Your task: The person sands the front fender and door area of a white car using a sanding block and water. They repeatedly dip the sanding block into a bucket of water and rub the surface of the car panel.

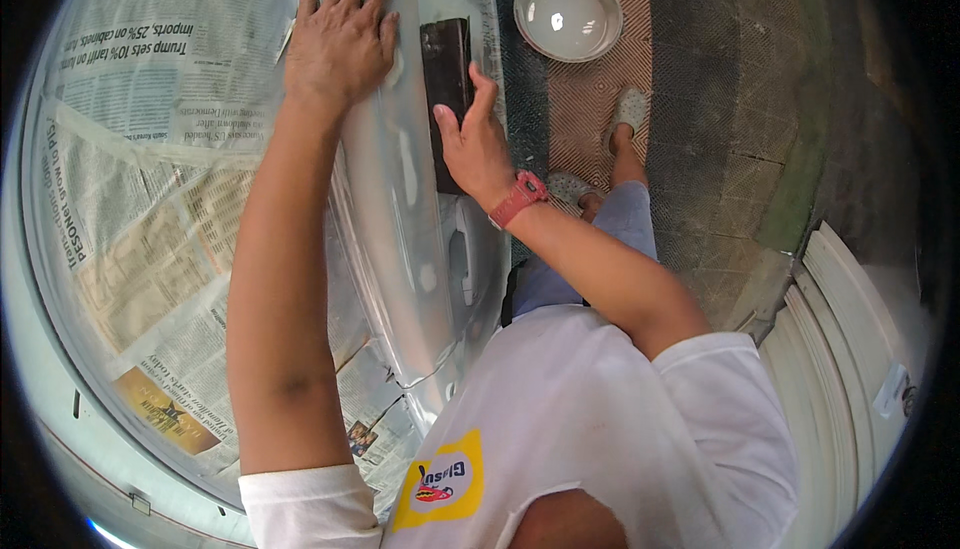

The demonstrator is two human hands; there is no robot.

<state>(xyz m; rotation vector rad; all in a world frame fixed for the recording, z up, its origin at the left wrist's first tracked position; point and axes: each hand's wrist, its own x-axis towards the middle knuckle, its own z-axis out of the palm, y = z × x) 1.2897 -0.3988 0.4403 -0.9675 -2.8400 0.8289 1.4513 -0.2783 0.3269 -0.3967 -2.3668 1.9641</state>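
Note:
My left hand (345, 34) lies flat with its fingers spread on the light grey, white-patched car body panel (415, 214). My right hand (478, 144), with a red watch on its wrist, grips a long dark brown sanding block (447, 59) that rests against the panel's side. Its thumb and forefinger reach along the block, and the other fingers are hidden. Behind the block, nearer my body, sits the car's door handle (460, 259).
Newspaper sheets (140, 189) cover the car's glass on the left. A round basin (568, 14) of cloudy water stands on a patterned mat (600, 74) at the far right. My feet in grey clogs (628, 109) are beside the car. Pale ridged panels (820, 379) stand at the lower right.

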